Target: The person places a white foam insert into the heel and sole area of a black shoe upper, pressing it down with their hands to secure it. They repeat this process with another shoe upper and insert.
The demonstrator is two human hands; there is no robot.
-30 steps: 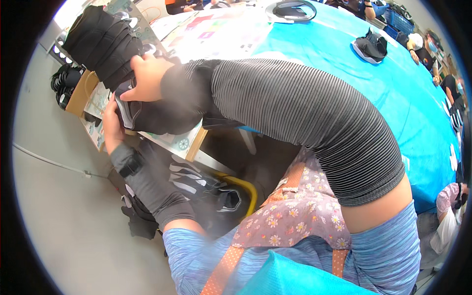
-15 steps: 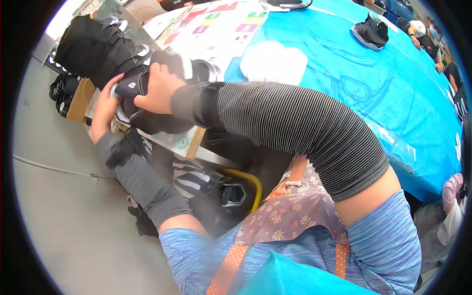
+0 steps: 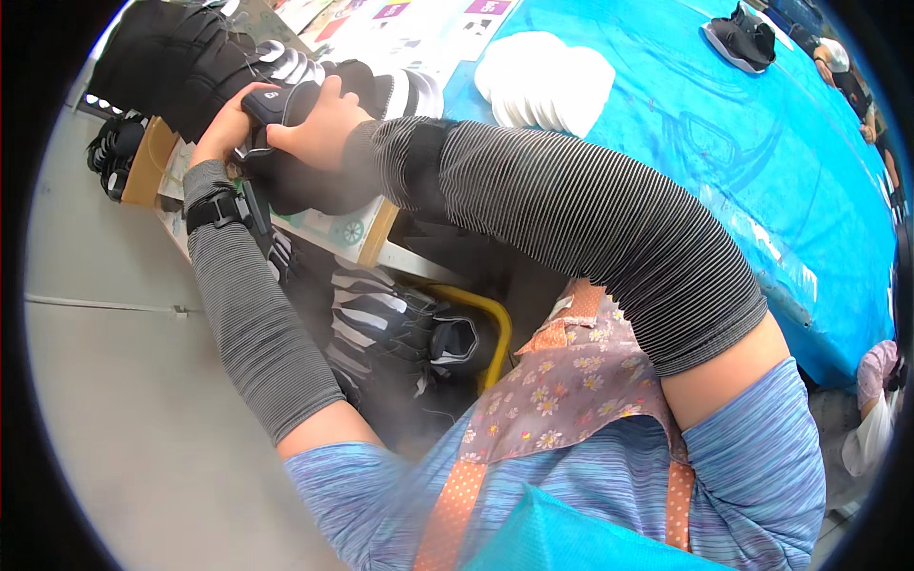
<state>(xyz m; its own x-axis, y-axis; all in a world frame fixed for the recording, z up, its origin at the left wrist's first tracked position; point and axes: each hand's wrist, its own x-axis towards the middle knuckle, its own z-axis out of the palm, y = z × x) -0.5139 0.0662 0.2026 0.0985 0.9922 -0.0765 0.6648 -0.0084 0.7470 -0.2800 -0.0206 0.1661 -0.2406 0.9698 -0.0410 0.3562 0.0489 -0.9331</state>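
Note:
At the far left end of the table, my left hand [image 3: 225, 126] and my right hand [image 3: 324, 128] grip a black shoe upper [image 3: 286, 101] with a small pale mark on it. The left fingers wrap its left side, while the right thumb and fingers press on it from the right. Part of the upper is hidden behind my hands. A packed row of black shoe uppers [image 3: 157, 62] stands just beyond my left hand. More uppers with white and grey edges [image 3: 409, 95] lie beyond my right hand.
A fanned stack of white sole-shaped pieces [image 3: 543, 81] lies on the blue table cover [image 3: 666, 124]. One black shoe [image 3: 740, 40] stands farther back. Below the table, black-and-white uppers [image 3: 367, 309] fill a space by a yellow rim [image 3: 500, 333]. Co-workers are at the far right.
Both hands have shifted slightly up in the picture with the shoe upper between them. The view has tilted, so the table and the white stack sit somewhat differently.

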